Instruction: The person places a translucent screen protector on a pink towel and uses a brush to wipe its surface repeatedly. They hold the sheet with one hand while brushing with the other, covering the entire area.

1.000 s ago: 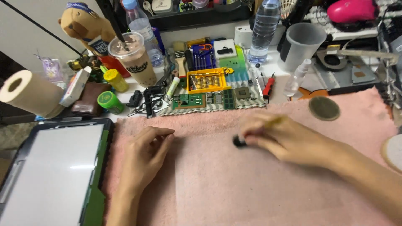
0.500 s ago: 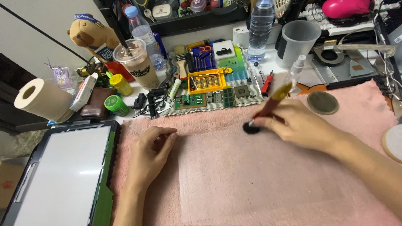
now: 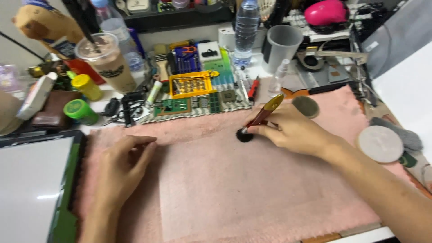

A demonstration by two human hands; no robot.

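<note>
The right hand point(image 3: 294, 130) pinches a small brush point(image 3: 261, 116) by its red-and-gold handle, fingers closed round the shaft, with the dark bristle tip pressed on the pink mat point(image 3: 234, 180) at about 12 o'clock of the mat's middle. Half a second ago the same tip sat in almost the same spot, and a second ago the hand lay lower and flatter over it; since then the handle has tilted up toward 1 o'clock. That reads as short dabbing or sweeping strokes over one patch of the mat, a judgement only.

The left hand point(image 3: 119, 168) rests palm-down on the mat at 9 o'clock, fingers loosely spread, holding nothing; it has barely shifted across the three views.

Outward: at 12 o'clock beyond the mat's edge lie a green circuit board point(image 3: 173, 107) and a yellow screwdriver-bit tray point(image 3: 190, 84). At 10 o'clock stands a plastic cup of milky brown drink point(image 3: 107, 60). At 9 o'clock a tablet point(image 3: 33, 184) with a blank pale screen lies on the table. At 3 o'clock a round grey pad point(image 3: 380, 144) sits on the mat's right edge.
</note>
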